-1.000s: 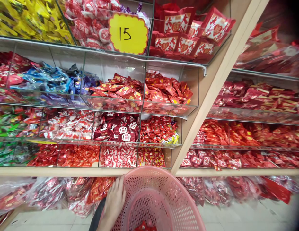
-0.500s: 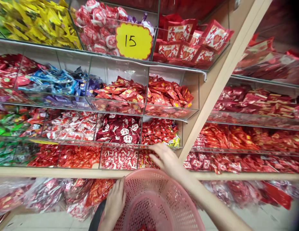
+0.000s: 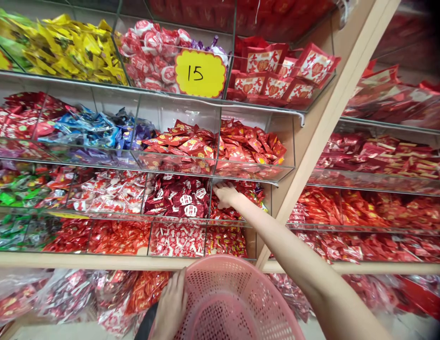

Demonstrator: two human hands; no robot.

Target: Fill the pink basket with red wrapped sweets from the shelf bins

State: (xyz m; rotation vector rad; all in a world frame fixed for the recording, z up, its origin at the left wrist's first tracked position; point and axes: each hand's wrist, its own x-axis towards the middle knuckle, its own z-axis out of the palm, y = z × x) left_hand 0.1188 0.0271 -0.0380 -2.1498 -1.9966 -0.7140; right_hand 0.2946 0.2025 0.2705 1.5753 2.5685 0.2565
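My left hand (image 3: 172,302) is closed over the left rim of a pink perforated plastic basket (image 3: 237,274), its thumb side hidden. My right hand (image 3: 226,194) reaches past the basket into a shelf compartment of small red wrapped candies (image 3: 241,212). Its fingers are stretched out, palm down, over the candies, and I see nothing held in them. Just left of that hand, behind a clear divider, lie dark maroon packets (image 3: 177,196) with white labels. Below are small red-and-white wrapped candies (image 3: 177,238).
Clear-fronted shelves of wrapped sweets rise in tiers. A yellow price sign (image 3: 201,73) reads 15. A slanting wooden upright (image 3: 319,137) separates the right-hand shelves. Under the wooden ledge (image 3: 81,259) sit plastic bags of candy (image 3: 64,293).
My right hand has moved forward and up from above the basket's far rim into the red candy compartment. My left hand stays on the rim. The view has shifted slightly.
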